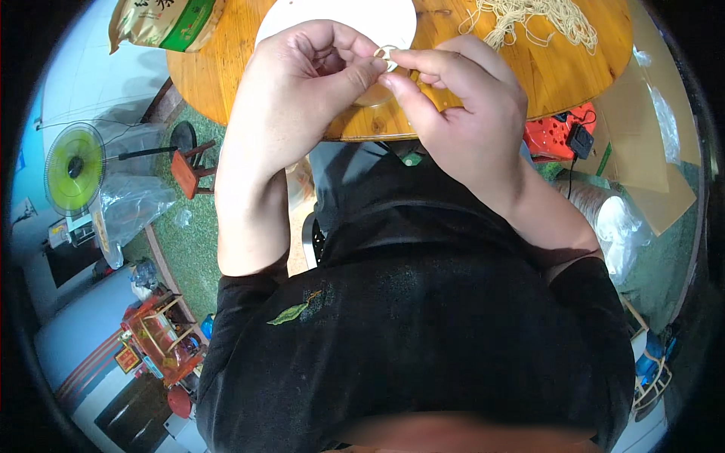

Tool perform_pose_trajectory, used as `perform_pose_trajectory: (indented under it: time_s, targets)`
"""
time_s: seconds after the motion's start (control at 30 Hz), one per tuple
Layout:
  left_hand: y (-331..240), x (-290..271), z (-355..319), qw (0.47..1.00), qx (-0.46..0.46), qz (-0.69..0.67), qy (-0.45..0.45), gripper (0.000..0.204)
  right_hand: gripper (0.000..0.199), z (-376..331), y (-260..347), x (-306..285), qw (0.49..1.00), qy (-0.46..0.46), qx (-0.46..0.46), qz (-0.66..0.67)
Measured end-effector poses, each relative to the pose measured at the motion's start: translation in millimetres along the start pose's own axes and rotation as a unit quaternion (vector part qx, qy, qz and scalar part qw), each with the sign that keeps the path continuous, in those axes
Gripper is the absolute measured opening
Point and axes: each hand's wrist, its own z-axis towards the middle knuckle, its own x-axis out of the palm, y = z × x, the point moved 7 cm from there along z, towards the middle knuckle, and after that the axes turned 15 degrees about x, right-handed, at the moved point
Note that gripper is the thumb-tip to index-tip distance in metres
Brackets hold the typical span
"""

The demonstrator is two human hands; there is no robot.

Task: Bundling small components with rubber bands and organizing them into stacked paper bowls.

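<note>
Just over the near part of the round wooden table (204,83), my two hands meet at the fingertips. A small cream-coloured loop (387,51) is pinched between them. My left hand (298,90) grips its left side with thumb and forefinger, the other fingers curled in. From the right, the thumb and forefinger of my right hand (476,102) close on it. What the loop is made of is too small to tell. Behind the hands lies a white round plate (332,11), partly covered by them. A tangled pile of beige cord (540,19) rests at the far right of the table.
A printed bag with a green band (198,23) stands at the table's far left. On the left are a green fan (75,167) and a low stool (185,172). To the right sit a red plastic item (544,140), a black adapter (580,141) and cardboard (638,113).
</note>
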Motion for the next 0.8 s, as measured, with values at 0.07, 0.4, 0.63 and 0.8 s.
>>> perform_pose_trajectory:
  time_s: [0.07,0.4,0.63,0.8]
  targets:
    - [-1,1,0,1.000,-0.001,-0.007,-0.002,0.007,0.023,1,2,1,1.000,0.012,0.013,0.002]
    - [-2,2,-4,0.998,0.020,0.057,-0.012,0.010,0.002,8,-3,10,0.995,0.052,0.084,0.014]
    - [-8,3,-9,0.985,0.078,0.146,-0.044,0.009,0.005,6,-15,15,0.978,0.092,0.177,0.066]
    - [-9,0,-10,0.980,0.064,0.181,-0.056,0.009,0.003,8,-11,12,0.980,0.079,0.168,0.078]
